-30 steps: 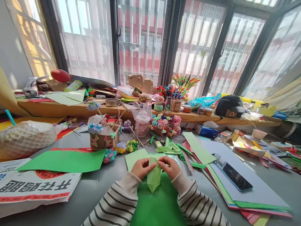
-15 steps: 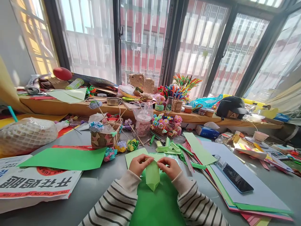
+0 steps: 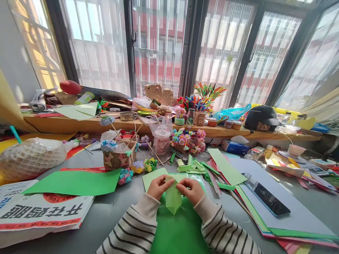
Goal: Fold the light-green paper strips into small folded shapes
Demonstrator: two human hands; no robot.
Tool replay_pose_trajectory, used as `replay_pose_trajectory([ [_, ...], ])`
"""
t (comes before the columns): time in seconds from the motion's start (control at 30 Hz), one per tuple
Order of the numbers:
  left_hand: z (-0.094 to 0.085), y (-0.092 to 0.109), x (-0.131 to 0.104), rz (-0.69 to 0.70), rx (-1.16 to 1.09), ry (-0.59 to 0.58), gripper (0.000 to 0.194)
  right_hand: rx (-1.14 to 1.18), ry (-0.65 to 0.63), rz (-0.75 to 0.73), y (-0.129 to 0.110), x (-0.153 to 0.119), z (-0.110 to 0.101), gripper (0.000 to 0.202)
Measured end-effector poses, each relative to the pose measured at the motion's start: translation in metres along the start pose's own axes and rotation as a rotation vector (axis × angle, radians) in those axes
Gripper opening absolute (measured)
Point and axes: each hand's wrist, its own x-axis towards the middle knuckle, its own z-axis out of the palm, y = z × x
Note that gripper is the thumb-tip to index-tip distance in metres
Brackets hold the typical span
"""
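Observation:
A folded piece of light green paper (image 3: 173,201) hangs between my two hands, its pointed end toward me. My left hand (image 3: 159,187) pinches its upper left edge between thumb and fingers. On the other side, my right hand (image 3: 191,189) grips the upper right edge the same way. Below lies a dark green sheet or mat (image 3: 178,231) on the grey table. Partly behind my left hand is a flat light green sheet (image 3: 150,177). Folded green paper strips (image 3: 194,165) are heaped just beyond my right hand.
At left, a green sheet (image 3: 76,181) rests on a printed paper bag (image 3: 50,211). A woven basket (image 3: 119,158) with paper flowers and a lidded drink cup (image 3: 162,141) stand beyond my hands. To the right, a phone (image 3: 267,197) lies on stacked paper (image 3: 296,218).
The view has shifted slightly. Both hands keep their pinch on the light green paper, with the fingertips a little differently placed along its top.

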Motion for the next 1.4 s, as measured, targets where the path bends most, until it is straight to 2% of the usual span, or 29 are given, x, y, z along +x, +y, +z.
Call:
replay_pose_trajectory([
  [0.23,0.0,-0.004,0.0,-0.021,0.037,-0.074,0.031,0.11,-0.01,0.101,0.0,0.002,-0.007,0.026],
  [0.37,0.002,0.0,-0.003,-0.11,0.063,-0.241,0.029,0.046,0.069,0.034,0.0,0.003,-0.009,0.022],
  [0.43,0.002,-0.001,-0.002,-0.118,0.074,-0.262,0.03,0.07,0.069,0.019,0.002,0.004,-0.01,0.022],
  [0.53,0.0,-0.003,0.002,-0.074,0.006,-0.136,0.037,0.233,0.087,0.113,0.007,0.007,-0.013,0.027],
  [0.63,-0.001,-0.002,0.005,-0.12,-0.158,-0.009,0.05,0.43,0.147,0.22,0.007,0.009,-0.015,0.034],
  [0.73,0.0,-0.001,0.005,-0.171,-0.234,0.028,0.061,0.565,0.188,0.292,0.005,0.008,-0.014,0.037],
  [0.83,0.001,-0.002,0.004,-0.16,-0.236,0.021,0.06,0.617,0.165,0.332,0.004,0.007,-0.009,0.037],
  [1.03,0.0,-0.006,0.003,-0.082,-0.163,0.006,0.056,0.448,-0.027,0.337,0.007,0.005,-0.002,0.033],
  [1.2,0.0,-0.002,0.001,-0.091,-0.096,-0.023,0.058,0.322,0.013,0.271,0.009,0.005,-0.002,0.032],
  [1.33,0.0,-0.001,0.001,-0.063,-0.161,0.057,0.064,0.308,-0.07,0.295,0.009,0.004,-0.001,0.032],
  [1.4,0.0,-0.001,0.001,-0.046,-0.162,0.09,0.065,0.262,-0.045,0.24,0.007,0.003,-0.003,0.031],
])
